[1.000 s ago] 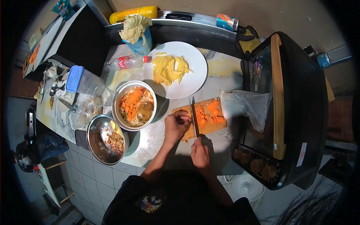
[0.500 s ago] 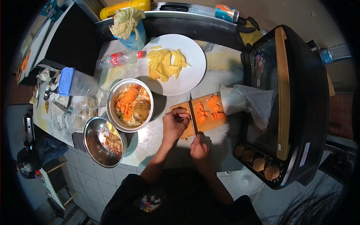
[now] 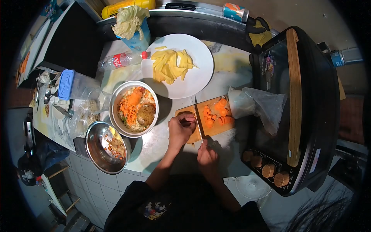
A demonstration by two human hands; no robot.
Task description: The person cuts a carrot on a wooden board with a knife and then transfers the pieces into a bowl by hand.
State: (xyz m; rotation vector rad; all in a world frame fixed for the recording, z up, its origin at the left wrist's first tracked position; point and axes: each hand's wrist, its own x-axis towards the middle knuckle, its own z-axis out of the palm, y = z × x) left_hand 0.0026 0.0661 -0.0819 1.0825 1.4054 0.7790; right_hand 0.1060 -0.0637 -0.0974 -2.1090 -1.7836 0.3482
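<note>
Against the frames a second and half a second back, the left hand keeps its place on the left end of the cutting board, fingers curled and pressed together, tips down; what they pin is hidden beneath them. The knife stays tight against those knuckles, and its blade now lies low across the board. The right hand remains closed round the handle at the near edge. The carrot slices right of the blade look unchanged in number, so we judge the slicing mid-stroke, with little uncut length left. Materials, from the left: a steel bowl, round and glossy, holds chopped scraps. A pale bowl holds stringy grated carrot and a brown lump. The white plate is smooth and carries flat, pale potato strips. The board is matte wood, rectangular; the blade thin and narrow; the slices thick, moist orange rounds. A crumpled plastic bag, translucent, touches the board's right end. A black appliance with knobs stands beyond it.
</note>
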